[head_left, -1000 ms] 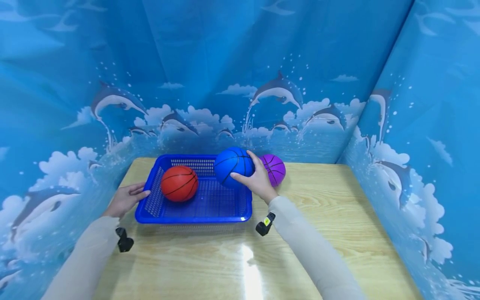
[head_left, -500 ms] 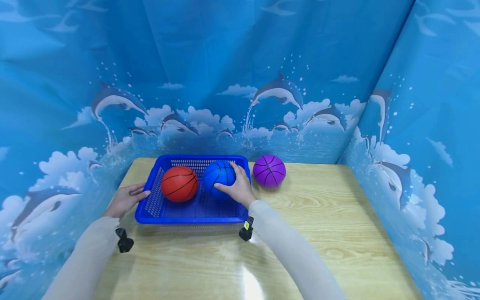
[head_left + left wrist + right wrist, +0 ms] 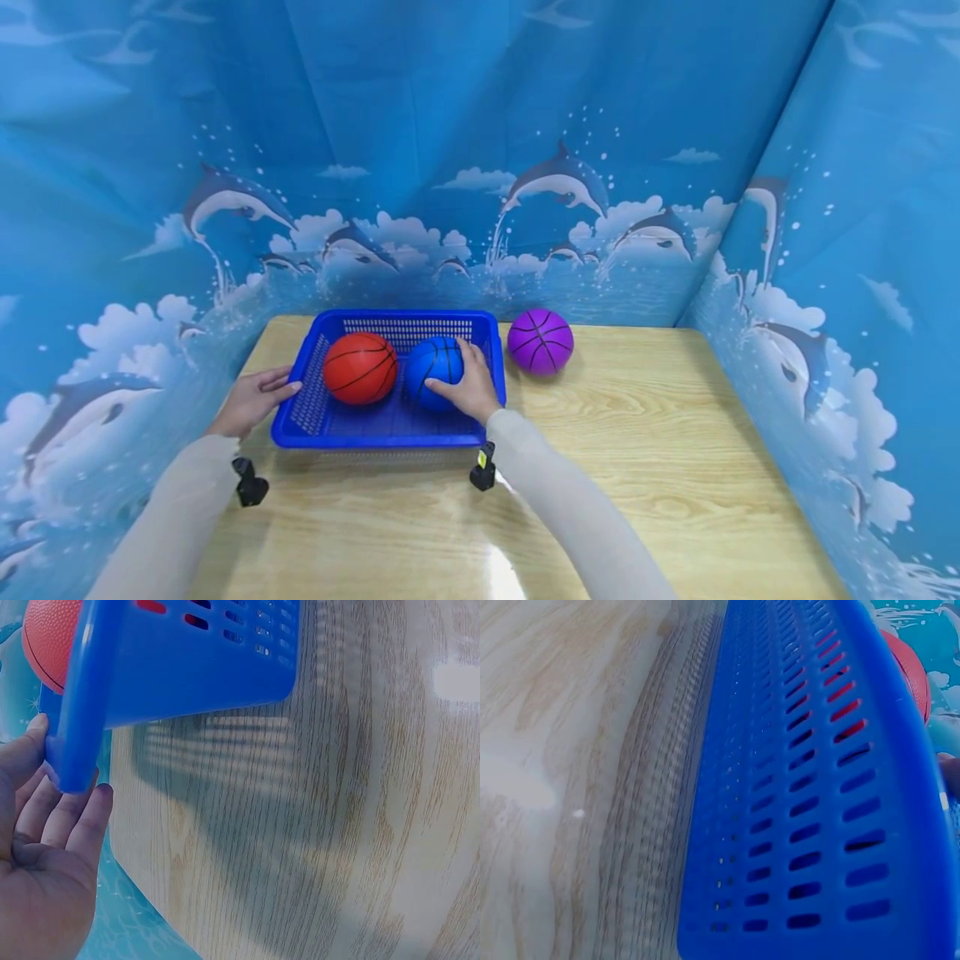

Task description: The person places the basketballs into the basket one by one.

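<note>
A blue plastic basket (image 3: 375, 442) with slotted walls stands on the wooden table. My left hand (image 3: 251, 402) pinches its left rim; in the left wrist view the thumb lies on one side of the rim (image 3: 86, 697) and the fingers on the other. Inside the basket, my right hand (image 3: 471, 385) grips a small blue basketball (image 3: 426, 371) from its right side, thumb in front and fingers over the far side. A red basketball (image 3: 360, 368) sits to the left of it in the basket. The basket wall (image 3: 802, 810) hides most of the right hand in the right wrist view.
A purple basketball (image 3: 540, 342) rests on the table (image 3: 637, 433) just right of the basket, near the back edge. Blue dolphin-print curtains (image 3: 420, 167) hang behind the table and along both sides.
My right hand has carried the blue basketball left and down, from over the basket's right rear into the basket beside the red one. The left hand stays at the rim.
</note>
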The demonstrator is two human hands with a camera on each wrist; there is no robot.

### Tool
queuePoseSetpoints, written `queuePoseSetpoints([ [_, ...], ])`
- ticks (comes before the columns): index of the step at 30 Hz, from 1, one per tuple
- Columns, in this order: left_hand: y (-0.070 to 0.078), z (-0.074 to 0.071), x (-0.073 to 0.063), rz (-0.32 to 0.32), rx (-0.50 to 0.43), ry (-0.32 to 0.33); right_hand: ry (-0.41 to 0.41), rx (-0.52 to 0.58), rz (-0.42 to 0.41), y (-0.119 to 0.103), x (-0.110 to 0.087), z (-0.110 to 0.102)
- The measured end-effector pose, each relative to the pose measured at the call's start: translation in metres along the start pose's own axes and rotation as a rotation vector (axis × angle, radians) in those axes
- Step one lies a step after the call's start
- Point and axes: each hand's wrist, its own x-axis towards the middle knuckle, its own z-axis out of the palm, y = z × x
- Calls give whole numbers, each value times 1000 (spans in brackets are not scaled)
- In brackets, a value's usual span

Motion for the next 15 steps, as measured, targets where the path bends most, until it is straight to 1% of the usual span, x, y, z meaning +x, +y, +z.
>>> queuePoseSetpoints([
  [5, 0, -1, 0, -7, -7, -7, 8, 22, -3, 0, 1, 0],
  [12, -1, -1, 0, 11, -9, -5, 4, 8, -1, -1, 1, -1],
  [15, -1, 0, 0, 6, -16, -9, 3, 4, -6, -2, 1, -2],
])
